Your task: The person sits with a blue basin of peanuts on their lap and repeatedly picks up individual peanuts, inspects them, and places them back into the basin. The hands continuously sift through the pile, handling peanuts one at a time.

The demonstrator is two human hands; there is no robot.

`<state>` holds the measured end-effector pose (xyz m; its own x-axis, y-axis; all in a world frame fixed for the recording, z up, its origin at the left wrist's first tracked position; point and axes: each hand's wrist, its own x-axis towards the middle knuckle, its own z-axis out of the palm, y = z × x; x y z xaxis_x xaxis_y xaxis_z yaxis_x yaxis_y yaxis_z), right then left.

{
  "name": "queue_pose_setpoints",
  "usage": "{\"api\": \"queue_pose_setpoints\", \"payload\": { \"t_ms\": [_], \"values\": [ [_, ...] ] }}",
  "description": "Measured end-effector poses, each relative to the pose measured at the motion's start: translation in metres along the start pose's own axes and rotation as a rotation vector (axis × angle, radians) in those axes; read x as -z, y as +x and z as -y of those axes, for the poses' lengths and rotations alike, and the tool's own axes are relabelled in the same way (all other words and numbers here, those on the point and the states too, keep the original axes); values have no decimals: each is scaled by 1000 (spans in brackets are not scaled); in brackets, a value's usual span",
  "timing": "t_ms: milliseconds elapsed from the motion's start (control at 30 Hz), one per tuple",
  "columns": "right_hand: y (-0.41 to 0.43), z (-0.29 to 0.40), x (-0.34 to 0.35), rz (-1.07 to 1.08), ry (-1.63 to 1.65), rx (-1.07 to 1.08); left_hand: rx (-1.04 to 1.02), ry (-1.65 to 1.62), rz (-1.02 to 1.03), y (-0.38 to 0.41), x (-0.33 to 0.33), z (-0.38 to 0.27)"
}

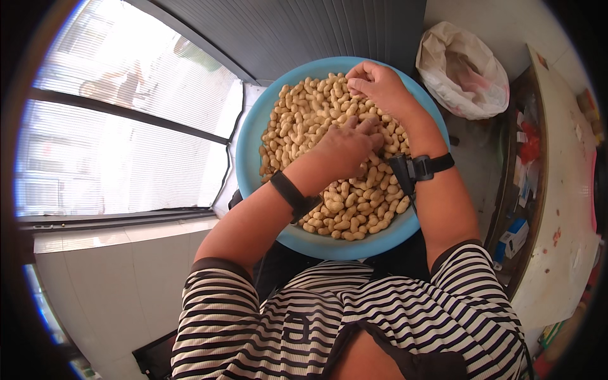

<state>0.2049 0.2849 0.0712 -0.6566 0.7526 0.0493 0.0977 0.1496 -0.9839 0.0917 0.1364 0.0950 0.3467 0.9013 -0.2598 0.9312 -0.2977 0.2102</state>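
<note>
Unshelled peanuts (304, 128) fill much of a round light-blue plastic basin (247, 142) in front of my body. My left hand (344, 147) lies palm down on the peanuts near the middle, its fingers spread and no peanut visible in its grasp; the palm side is hidden. Farther off, by the basin's far right rim, is my right hand (377, 88). Its fingers are curled, with the thumb and index tips close together over the peanuts. Whether a peanut sits between them cannot be made out. Both wrists wear black straps.
A whitish plastic bag (463, 71) stands open beyond the basin at the right. Along the right side runs a table (565, 199) with small scraps on top and boxes (513, 237) on a shelf beneath. A dark ribbed panel (304, 33) rises behind the basin; a screened window (142, 128) is at left.
</note>
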Motion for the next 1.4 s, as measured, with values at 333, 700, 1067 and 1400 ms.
{"api": "queue_pose_setpoints", "payload": {
  "t_ms": [333,700,1067,1400],
  "values": [
    [-7,-11,-7,-2,-656,42,210,-457,-207,9,-1,87],
    [-20,-8,-14,255,-848,134,287,-2151,-476,-2,-8,91],
    [-25,21,-39,375,-807,37,140,-2617,-793,-34,-13,86],
    [-26,17,-49,413,-684,66,203,-2496,-764,-31,-1,89]
  ]
}}
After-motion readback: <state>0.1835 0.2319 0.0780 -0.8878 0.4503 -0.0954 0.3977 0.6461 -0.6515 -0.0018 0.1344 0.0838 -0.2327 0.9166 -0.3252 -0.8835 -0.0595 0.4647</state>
